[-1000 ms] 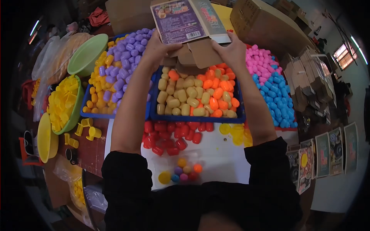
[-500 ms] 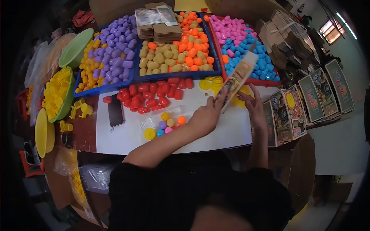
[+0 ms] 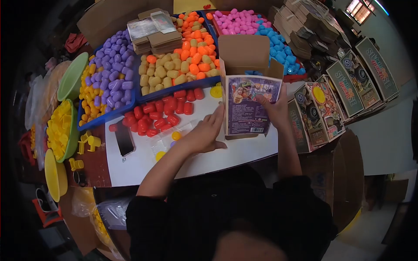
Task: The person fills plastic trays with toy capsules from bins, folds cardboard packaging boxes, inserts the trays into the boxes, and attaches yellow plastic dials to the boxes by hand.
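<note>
A purple printed cardboard box (image 3: 252, 106) stands squared out above the white work surface, its brown top flaps raised. My right hand (image 3: 277, 108) grips its right side, thumb across the printed panel. Against the left side lie the stretched fingers of my left hand (image 3: 204, 134), with the thumb held apart below. Left of that hand is a clear plastic bag (image 3: 162, 145) with small coloured pieces by it, partly covered by my left forearm. Red capsules (image 3: 157, 114) lie loose behind the bag. A yellow disc (image 3: 216, 91) shows beside the box.
Blue trays (image 3: 180, 88) hold purple, yellow, tan and orange capsules. Pink and blue capsules fill a red tray (image 3: 296, 78). Printed boxes (image 3: 324, 113) stand at right. Flat cartons (image 3: 159, 41) rest on one tray. A phone (image 3: 125, 140) and green bowl (image 3: 72, 130) sit left.
The flattened box has been opened out into a squared box and turned, printed panel towards me. My right hand now grips it; my left has shifted to its left side. The view has shifted slightly.
</note>
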Demonstrator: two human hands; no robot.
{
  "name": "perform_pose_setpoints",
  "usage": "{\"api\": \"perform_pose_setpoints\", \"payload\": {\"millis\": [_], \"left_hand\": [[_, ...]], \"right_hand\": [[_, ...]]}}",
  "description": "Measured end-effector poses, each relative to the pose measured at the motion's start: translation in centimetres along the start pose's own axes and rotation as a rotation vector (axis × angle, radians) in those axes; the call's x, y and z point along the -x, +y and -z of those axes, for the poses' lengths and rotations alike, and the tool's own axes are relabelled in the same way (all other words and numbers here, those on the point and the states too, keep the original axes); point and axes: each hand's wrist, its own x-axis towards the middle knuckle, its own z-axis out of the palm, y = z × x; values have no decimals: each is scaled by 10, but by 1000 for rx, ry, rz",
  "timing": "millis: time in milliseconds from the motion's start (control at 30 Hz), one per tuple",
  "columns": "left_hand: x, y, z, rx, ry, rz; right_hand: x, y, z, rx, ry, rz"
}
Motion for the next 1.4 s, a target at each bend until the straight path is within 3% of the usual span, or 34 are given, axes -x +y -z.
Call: {"api": "perform_pose_setpoints", "payload": {"millis": [33, 67, 133, 200, 233, 267, 333, 400, 467, 533, 567, 600, 633, 667, 700, 767, 833, 933, 1033, 1167, 1233, 1300, 1400], "left_hand": [[-4, -3, 5, 2, -1, -4], [-13, -7, 16, 179, 197, -88], [-21, -8, 26, 372, 469, -148], [-24, -18, 18, 398, 488, -184], [-28, -23, 16, 412, 508, -227], [-28, -22, 11, 450, 553, -276], [-24, -21, 12, 360, 539, -380], [-18, -17, 9, 439, 543, -397], [-12, -18, 5, 387, 573, -468], [-9, -11, -9, 686, 780, -455], [-4, -5, -10, 806, 721, -442], [0, -7, -11, 805, 655, -471], [4, -13, -9, 803, 589, -495], [13, -6, 8, 459, 511, -435], [13, -2, 6, 462, 487, -461], [13, 8, 2, 454, 559, -365], [8, 2, -4, 427, 550, -412], [8, 1, -19, 666, 702, -348], [0, 6, -30, 671, 849, -324], [-4, 19, -30, 726, 946, -470], [0, 11, -26, 428, 919, -521], [0, -7, -33, 379, 871, -524], [6, -19, -28, 218, 782, -534]], "right_hand": [[5, 13, 1, 36, 16, 176], [10, 21, 1, 72, 29, 355], [28, 20, -3, 106, -30, 416], [35, 36, 1, 227, -204, 316], [41, 35, 0, 20, -215, 162], [42, 35, 2, 28, -192, 164], [48, 36, 15, 388, -215, 519], [51, 23, 22, 480, -198, 593], [57, -3, 20, 685, -156, 902], [62, 7, 17, 467, -216, 905], [63, 18, 21, 378, -281, 950], [72, 13, 23, 647, -352, 895], [73, 0, 24, 672, -313, 891], [72, -17, 19, 656, -392, 865], [70, -28, 14, 633, -473, 838], [66, -35, 6, 667, -442, 804], [63, -40, 0, 700, -423, 781], [64, -41, -12, 853, -460, 698], [70, -40, -24, 1086, -466, 652], [76, -32, -25, 1151, -523, 643], [71, -29, -23, 1133, -543, 692], [62, -31, -15, 1110, -646, 666], [59, -36, -29, 1317, -541, 580]]}}
